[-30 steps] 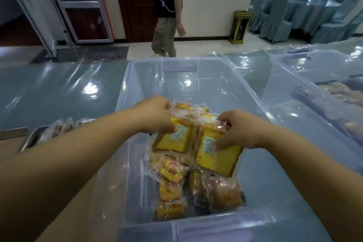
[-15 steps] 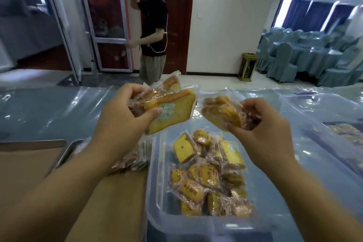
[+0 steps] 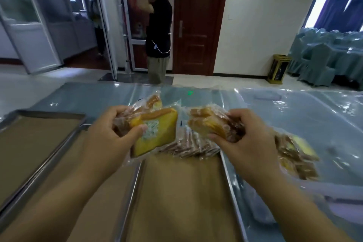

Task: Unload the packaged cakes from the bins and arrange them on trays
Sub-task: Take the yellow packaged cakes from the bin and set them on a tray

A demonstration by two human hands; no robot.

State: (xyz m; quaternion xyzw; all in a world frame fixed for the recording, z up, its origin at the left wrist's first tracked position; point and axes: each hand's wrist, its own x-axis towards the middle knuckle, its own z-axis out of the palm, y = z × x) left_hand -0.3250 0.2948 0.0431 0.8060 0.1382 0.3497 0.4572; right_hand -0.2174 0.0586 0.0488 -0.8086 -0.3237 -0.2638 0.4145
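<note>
My left hand [image 3: 110,139] grips a bunch of yellow packaged cakes [image 3: 157,131] in clear wrappers. My right hand [image 3: 243,139] grips another bunch of wrapped cakes [image 3: 208,124]. Both are held above a metal tray [image 3: 229,186] lined with brown paper. A row of wrapped cakes [image 3: 188,145] lies along that tray's far end, just below my hands. The clear plastic bin [image 3: 334,192] stands to the right, with more cakes [image 3: 294,155] blurred inside.
A second paper-lined metal tray [image 3: 39,135] lies at the left. The table is covered with glossy blue plastic sheeting [image 3: 98,96]. A person in a black top [image 3: 159,31] stands beyond the table by a brown door. Covered chairs fill the far right.
Both hands lifted cakes out of the bin and carried them left. They now hang over the tray, and the bin has passed to the right of the view.
</note>
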